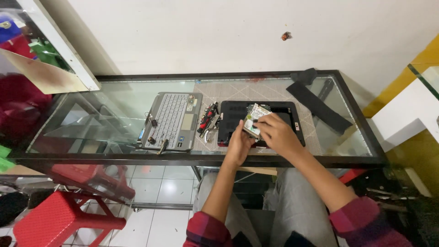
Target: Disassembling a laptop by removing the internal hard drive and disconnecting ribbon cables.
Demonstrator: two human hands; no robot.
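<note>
Your work surface is a black-framed glass table (114,98). At centre lies a black laptop base (286,112); at its 9 o'clock a cluster of small tools (208,120), further on a grey keyboard panel (171,121). At 2 o'clock a long black strip (318,107).

A small flat rectangular silver hard drive with a white-green label (254,118) sits tilted, pinched between both hands, just above the black plastic laptop base (233,120) beneath them.

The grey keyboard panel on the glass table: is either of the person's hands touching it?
No. Both the left hand and right hand hold the small drive over the black laptop base, apart from the keyboard panel.
</note>
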